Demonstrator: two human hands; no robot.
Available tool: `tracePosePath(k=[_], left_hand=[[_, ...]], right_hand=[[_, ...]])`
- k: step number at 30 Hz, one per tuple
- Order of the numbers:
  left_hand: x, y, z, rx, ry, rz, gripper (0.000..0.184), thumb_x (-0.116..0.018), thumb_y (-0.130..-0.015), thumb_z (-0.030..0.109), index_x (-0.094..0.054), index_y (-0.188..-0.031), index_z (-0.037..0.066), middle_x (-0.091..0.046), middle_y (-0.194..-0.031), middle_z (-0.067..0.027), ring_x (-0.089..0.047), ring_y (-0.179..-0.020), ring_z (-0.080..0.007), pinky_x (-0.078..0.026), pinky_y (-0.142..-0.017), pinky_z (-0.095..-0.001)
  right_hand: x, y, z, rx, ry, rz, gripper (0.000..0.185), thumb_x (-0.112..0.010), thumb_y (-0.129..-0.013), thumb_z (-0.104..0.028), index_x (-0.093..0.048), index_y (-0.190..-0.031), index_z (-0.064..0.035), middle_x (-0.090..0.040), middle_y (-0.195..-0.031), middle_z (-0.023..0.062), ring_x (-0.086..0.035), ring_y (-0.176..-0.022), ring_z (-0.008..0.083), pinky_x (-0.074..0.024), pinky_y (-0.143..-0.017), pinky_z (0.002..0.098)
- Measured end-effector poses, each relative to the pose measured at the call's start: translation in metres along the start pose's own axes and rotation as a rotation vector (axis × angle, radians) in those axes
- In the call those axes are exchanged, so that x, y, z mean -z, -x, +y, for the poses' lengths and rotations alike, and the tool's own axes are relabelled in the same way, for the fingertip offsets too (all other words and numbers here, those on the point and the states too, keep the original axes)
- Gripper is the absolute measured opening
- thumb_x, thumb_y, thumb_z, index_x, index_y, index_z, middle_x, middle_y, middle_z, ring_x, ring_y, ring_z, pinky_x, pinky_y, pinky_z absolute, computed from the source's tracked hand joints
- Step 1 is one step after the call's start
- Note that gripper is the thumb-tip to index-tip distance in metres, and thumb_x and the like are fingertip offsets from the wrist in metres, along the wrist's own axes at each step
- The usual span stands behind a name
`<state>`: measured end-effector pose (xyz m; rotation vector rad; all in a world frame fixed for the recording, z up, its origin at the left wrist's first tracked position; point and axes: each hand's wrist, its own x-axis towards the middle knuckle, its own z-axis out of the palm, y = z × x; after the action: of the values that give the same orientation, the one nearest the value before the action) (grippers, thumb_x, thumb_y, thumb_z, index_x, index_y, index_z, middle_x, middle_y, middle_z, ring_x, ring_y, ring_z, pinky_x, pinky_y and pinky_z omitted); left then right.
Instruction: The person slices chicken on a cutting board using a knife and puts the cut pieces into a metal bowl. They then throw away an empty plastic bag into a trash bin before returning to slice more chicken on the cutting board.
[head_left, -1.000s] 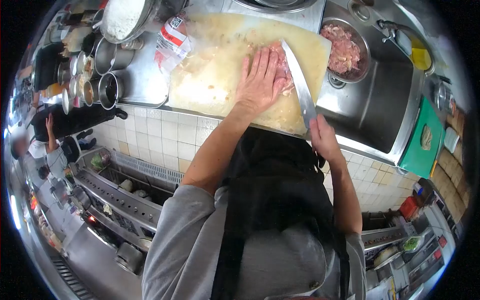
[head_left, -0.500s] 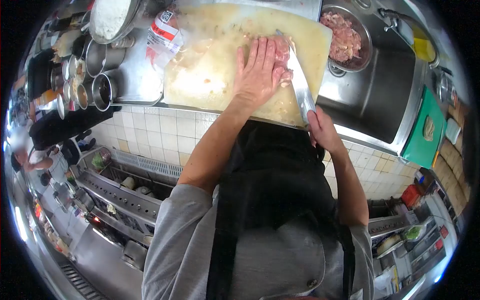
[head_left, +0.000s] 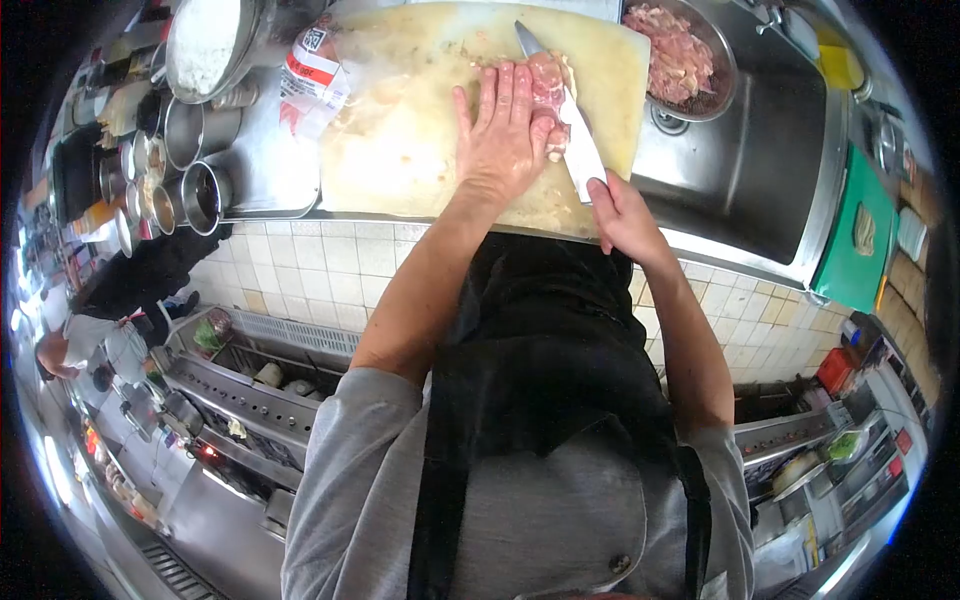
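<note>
My left hand (head_left: 498, 140) lies flat with its fingers stretched out, pressing along the left side of a piece of raw meat (head_left: 546, 80). The meat is pink with pale fat and rests on a large yellowed cutting board (head_left: 400, 60). In my right hand (head_left: 628, 218) is a kitchen knife (head_left: 582, 155), my fingers closed around its handle. The blade slants up and left, and the meat covers its middle. Its tip shows past the meat's far end. How deep the blade sits in or under the meat cannot be seen.
A metal bowl (head_left: 733, 75) of raw meat pieces stands at the steel sink (head_left: 745, 185). A plastic bag (head_left: 312, 80) with a red label lies left of the board. Several metal pots (head_left: 207, 197) crowd the left. A green board (head_left: 853, 240) is at far right.
The knife has moved up and left, from beside the meat to across it, its tip now past the far end. My right hand moved with it. My left hand stays on the meat.
</note>
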<state>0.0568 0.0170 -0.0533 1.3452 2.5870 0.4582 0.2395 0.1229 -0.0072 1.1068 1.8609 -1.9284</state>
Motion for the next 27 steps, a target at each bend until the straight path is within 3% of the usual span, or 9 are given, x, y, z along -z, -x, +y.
tracePosePath(k=[16, 18, 19, 21, 22, 23, 24, 26, 27], left_hand=[[0.0, 0.004, -0.002, -0.029, 0.029, 0.012, 0.072, -0.027, -0.105, 0.045, -0.015, -0.163, 0.004, -0.016, -0.169, -0.0167, -0.009, -0.157, -0.0366, 0.002, -0.123, -0.0636], [-0.003, 0.003, -0.005, -0.037, 0.029, 0.014, 0.072, -0.026, -0.105, 0.046, -0.014, -0.163, 0.005, -0.015, -0.17, -0.0164, -0.008, -0.157, -0.0365, 0.003, -0.123, -0.0637], [-0.004, 0.003, -0.007, -0.047, 0.059, 0.038, 0.07, -0.028, -0.105, 0.046, -0.019, -0.162, 0.004, -0.02, -0.168, -0.0176, -0.012, -0.156, -0.0359, 0.0, -0.124, -0.0615], [0.003, -0.004, -0.006, -0.069, 0.086, 0.08, 0.069, -0.029, -0.106, 0.046, -0.025, -0.16, 0.004, -0.025, -0.166, -0.0188, -0.015, -0.156, -0.0353, -0.003, -0.124, -0.0593], [0.013, -0.008, -0.003, -0.076, 0.121, 0.114, 0.065, -0.038, -0.103, 0.046, -0.039, -0.152, 0.004, -0.038, -0.158, -0.0189, -0.027, -0.151, -0.0341, -0.011, -0.123, -0.0559], [0.022, -0.011, -0.001, -0.08, 0.155, 0.144, 0.061, -0.047, -0.1, 0.046, -0.053, -0.144, 0.003, -0.051, -0.149, -0.019, -0.038, -0.146, -0.0329, -0.02, -0.121, -0.0525], [0.028, -0.016, 0.0, -0.085, 0.148, 0.156, 0.061, -0.047, -0.1, 0.046, -0.053, -0.144, 0.003, -0.051, -0.149, -0.019, -0.038, -0.146, -0.0329, -0.02, -0.121, -0.0525], [0.036, -0.028, 0.005, -0.152, -0.005, 0.202, 0.047, -0.065, -0.089, 0.042, -0.07, -0.116, 0.004, -0.07, -0.12, -0.0119, -0.06, -0.122, -0.0293, -0.037, -0.109, -0.0458], [0.032, -0.036, 0.004, -0.156, -0.031, 0.224, 0.039, -0.072, -0.08, 0.04, -0.073, -0.103, 0.008, -0.074, -0.104, -0.0078, -0.068, -0.107, -0.0263, -0.044, -0.1, -0.0442]], right_hand=[[-0.027, 0.069, 0.047, -0.021, -0.026, 0.049, 0.029, -0.047, -0.109, -0.026, -0.055, -0.109, 0.0019, -0.051, -0.062, 0.0037, -0.051, -0.045, 0.0098, -0.0431, -0.041, 0.029], [-0.027, 0.081, 0.052, -0.072, 0.046, 0.048, 0.027, -0.049, -0.108, -0.025, -0.054, -0.108, 0.0016, -0.058, -0.063, 0.0128, -0.057, -0.046, 0.0231, -0.0464, -0.045, 0.0364], [-0.028, 0.086, 0.061, -0.06, 0.046, 0.06, 0.027, -0.049, -0.108, -0.025, -0.054, -0.108, 0.0016, -0.058, -0.063, 0.0128, -0.057, -0.046, 0.0231, -0.0464, -0.045, 0.0364], [-0.03, 0.093, 0.08, 0.322, 0.397, 0.222, 0.024, -0.052, -0.106, -0.024, -0.053, -0.107, 0.0008, -0.063, -0.071, 0.0263, -0.063, -0.059, 0.0444, -0.0492, -0.054, 0.0493], [-0.031, 0.1, 0.076, 0.336, 0.399, 0.235, 0.024, -0.052, -0.106, -0.024, -0.053, -0.107, 0.0008, -0.063, -0.071, 0.0263, -0.063, -0.059, 0.0444, -0.0492, -0.054, 0.0493], [-0.034, 0.11, 0.069, 0.224, 0.44, 0.264, 0.023, -0.053, -0.105, -0.023, -0.053, -0.106, 0.0, -0.063, -0.075, 0.0297, -0.062, -0.067, 0.0502, -0.0485, -0.058, 0.0541], [-0.037, 0.12, 0.062, 0.113, 0.477, 0.289, 0.022, -0.054, -0.104, -0.022, -0.053, -0.105, -0.0007, -0.063, -0.079, 0.0331, -0.061, -0.075, 0.0559, -0.0478, -0.063, 0.059], [-0.037, 0.135, 0.058, 0.079, 0.528, 0.309, 0.02, -0.055, -0.104, -0.021, -0.052, -0.101, -0.002, -0.063, -0.075, 0.0315, -0.063, -0.076, 0.0533, -0.0479, -0.064, 0.0598], [-0.035, 0.144, 0.061, 0.059, 0.539, 0.342, 0.019, -0.056, -0.103, -0.021, -0.052, -0.1, -0.0024, -0.063, -0.074, 0.031, -0.063, -0.075, 0.0529, -0.0476, -0.062, 0.0593]])
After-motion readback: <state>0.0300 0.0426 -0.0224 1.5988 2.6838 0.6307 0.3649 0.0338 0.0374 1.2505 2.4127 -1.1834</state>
